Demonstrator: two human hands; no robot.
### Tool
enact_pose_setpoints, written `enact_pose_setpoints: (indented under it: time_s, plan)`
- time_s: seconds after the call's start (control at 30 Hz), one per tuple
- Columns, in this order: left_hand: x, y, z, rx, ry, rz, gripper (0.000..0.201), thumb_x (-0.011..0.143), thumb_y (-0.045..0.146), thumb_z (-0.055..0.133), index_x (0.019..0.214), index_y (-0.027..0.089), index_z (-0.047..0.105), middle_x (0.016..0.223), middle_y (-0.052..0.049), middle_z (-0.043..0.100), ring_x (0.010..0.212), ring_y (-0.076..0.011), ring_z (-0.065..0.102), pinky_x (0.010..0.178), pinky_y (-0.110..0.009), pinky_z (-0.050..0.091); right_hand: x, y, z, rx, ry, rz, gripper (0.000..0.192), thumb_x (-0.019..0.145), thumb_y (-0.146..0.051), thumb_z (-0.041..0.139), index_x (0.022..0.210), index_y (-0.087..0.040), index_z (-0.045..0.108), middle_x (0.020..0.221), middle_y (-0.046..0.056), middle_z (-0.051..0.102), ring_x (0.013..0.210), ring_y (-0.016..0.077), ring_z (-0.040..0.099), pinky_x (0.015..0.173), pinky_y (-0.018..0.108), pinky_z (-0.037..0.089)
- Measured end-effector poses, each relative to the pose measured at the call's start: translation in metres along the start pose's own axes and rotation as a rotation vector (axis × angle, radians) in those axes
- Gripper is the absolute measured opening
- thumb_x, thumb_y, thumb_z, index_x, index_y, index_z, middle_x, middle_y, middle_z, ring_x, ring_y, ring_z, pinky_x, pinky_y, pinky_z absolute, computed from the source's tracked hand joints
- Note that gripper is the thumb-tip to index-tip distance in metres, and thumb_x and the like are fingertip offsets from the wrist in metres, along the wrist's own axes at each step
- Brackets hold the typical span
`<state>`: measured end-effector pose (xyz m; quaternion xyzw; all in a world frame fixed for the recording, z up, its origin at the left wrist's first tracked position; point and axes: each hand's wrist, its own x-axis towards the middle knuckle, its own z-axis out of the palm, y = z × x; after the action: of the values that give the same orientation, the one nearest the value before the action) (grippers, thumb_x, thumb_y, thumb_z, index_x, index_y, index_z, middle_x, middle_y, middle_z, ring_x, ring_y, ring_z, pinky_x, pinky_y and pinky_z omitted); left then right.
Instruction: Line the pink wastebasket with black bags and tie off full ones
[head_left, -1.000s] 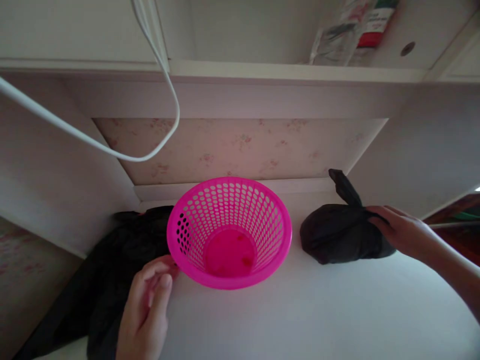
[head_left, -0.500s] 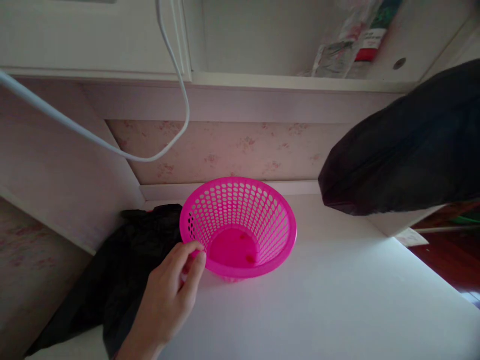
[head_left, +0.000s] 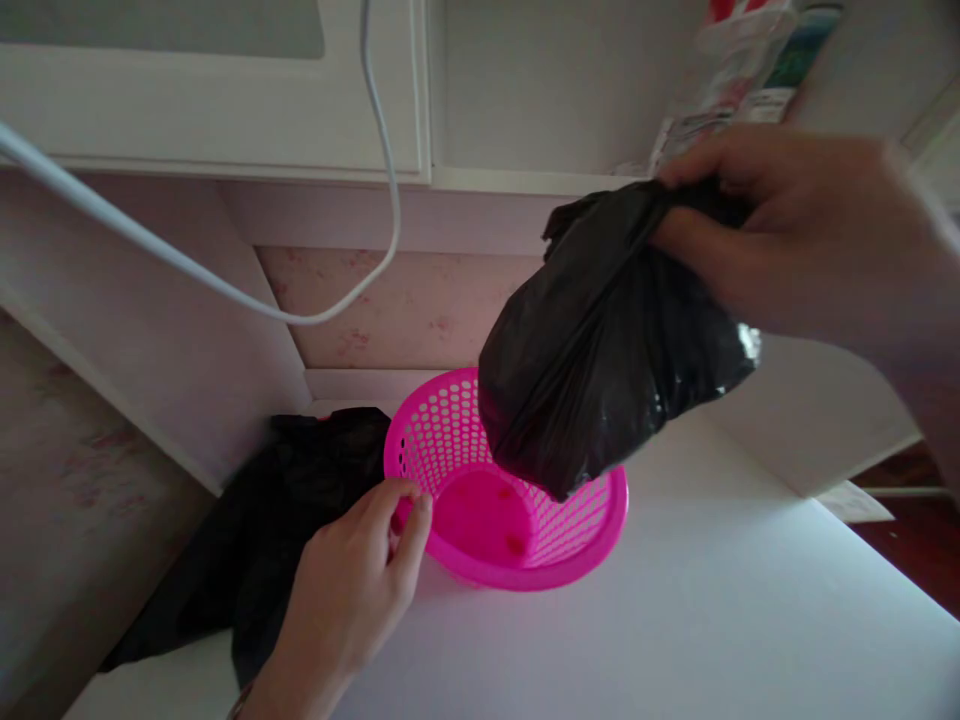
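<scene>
I watch through a single camera on the person's head, facing forward and steeply down onto the white table (head_left: 675, 620). It works close in: the left hand (head_left: 360, 580) enters my view from the bottom edge, the right hand (head_left: 795, 230) from the right. I see into the basket (head_left: 555, 575) from above, near the middle, with the cabinet (head_left: 225, 110) across the top and wallpaper (head_left: 442, 310) behind.
</scene>
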<state>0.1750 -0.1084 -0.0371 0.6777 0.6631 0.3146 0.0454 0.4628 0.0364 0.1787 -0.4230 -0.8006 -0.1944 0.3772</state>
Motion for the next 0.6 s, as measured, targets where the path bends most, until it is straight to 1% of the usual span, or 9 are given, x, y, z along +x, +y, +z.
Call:
enact_pose_setpoints:
  time_s: [0.07, 0.17, 0.23, 0.3, 0.37, 0.43, 0.53, 0.6]
  plan:
    - [0.000, 0.000, 0.000, 0.075, 0.008, 0.002, 0.025, 0.103, 0.038, 0.045, 0.095, 0.025, 0.065, 0.086, 0.000, 0.077, 0.068, -0.0205, 0.074, 0.057, -0.030, 0.049, -0.005, -0.015, 0.013, 0.063, -0.049, -0.040, 0.025, 0.094, -0.030, 0.063, 0.114, -0.019, 0.074, 0.100, 0.003, 0.076, 0.094, 0.0225, 0.070, 0.083, 0.039, 0.050]
    - [-0.004, -0.001, -0.001, 0.089, 0.014, 0.011, 0.024, 0.103, 0.036, 0.045, 0.095, 0.026, 0.065, 0.086, 0.000, 0.077, 0.070, -0.0211, 0.076, 0.057, -0.030, 0.049, -0.014, -0.027, 0.026, 0.143, -0.134, -0.189, 0.022, 0.094, -0.022, 0.061, 0.111, -0.018, 0.073, 0.101, 0.004, 0.075, 0.094, 0.0217, 0.070, 0.084, 0.037, 0.051]
    - [-0.009, -0.002, -0.003, 0.048, -0.001, 0.002, 0.026, 0.104, 0.038, 0.044, 0.094, 0.026, 0.065, 0.084, 0.001, 0.077, 0.070, -0.0200, 0.075, 0.058, -0.029, 0.050, -0.020, -0.034, 0.028, 0.132, -0.239, -0.278, 0.022, 0.095, -0.024, 0.058, 0.112, -0.019, 0.072, 0.103, 0.004, 0.074, 0.097, 0.0230, 0.069, 0.087, 0.037, 0.051]
    - [-0.013, -0.003, -0.005, 0.003, -0.034, -0.015, 0.030, 0.105, 0.041, 0.042, 0.092, 0.026, 0.064, 0.083, 0.001, 0.076, 0.070, -0.0195, 0.075, 0.061, -0.029, 0.051, -0.026, -0.043, 0.026, 0.104, -0.377, -0.325, 0.023, 0.097, -0.027, 0.055, 0.113, -0.020, 0.070, 0.104, 0.005, 0.073, 0.099, 0.0244, 0.068, 0.086, 0.037, 0.050]
    - [-0.014, -0.005, -0.006, -0.019, -0.051, -0.039, 0.032, 0.106, 0.042, 0.039, 0.093, 0.026, 0.064, 0.086, 0.000, 0.076, 0.074, -0.0203, 0.076, 0.065, -0.030, 0.053, -0.032, -0.054, 0.023, 0.100, -0.504, -0.363, 0.021, 0.098, -0.028, 0.054, 0.110, -0.022, 0.070, 0.103, 0.005, 0.073, 0.094, 0.0238, 0.068, 0.081, 0.035, 0.048]
    - [-0.013, -0.007, -0.007, -0.018, -0.044, -0.062, 0.032, 0.106, 0.043, 0.037, 0.097, 0.026, 0.064, 0.091, -0.001, 0.077, 0.082, -0.0224, 0.077, 0.068, -0.032, 0.054, -0.038, -0.065, 0.021, 0.098, -0.597, -0.411, 0.017, 0.099, -0.029, 0.054, 0.107, -0.023, 0.069, 0.101, 0.004, 0.072, 0.084, 0.0213, 0.067, 0.071, 0.032, 0.045]
    - [-0.009, -0.007, -0.006, -0.005, -0.043, -0.085, 0.034, 0.106, 0.044, 0.035, 0.101, 0.026, 0.063, 0.095, -0.002, 0.077, 0.083, -0.0242, 0.077, 0.068, -0.034, 0.054, -0.051, -0.081, 0.027, 0.048, -0.652, -0.513, 0.013, 0.098, -0.023, 0.055, 0.100, -0.022, 0.068, 0.096, 0.005, 0.072, 0.072, 0.0181, 0.064, 0.058, 0.031, 0.035]
    - [-0.008, -0.007, -0.006, 0.008, -0.052, -0.096, 0.036, 0.106, 0.045, 0.034, 0.100, 0.026, 0.063, 0.095, -0.002, 0.077, 0.082, -0.0245, 0.077, 0.068, -0.036, 0.055, -0.061, -0.088, 0.037, 0.018, -0.661, -0.589, 0.013, 0.096, -0.017, 0.055, 0.098, -0.020, 0.068, 0.094, 0.006, 0.073, 0.070, 0.0177, 0.064, 0.055, 0.032, 0.028]
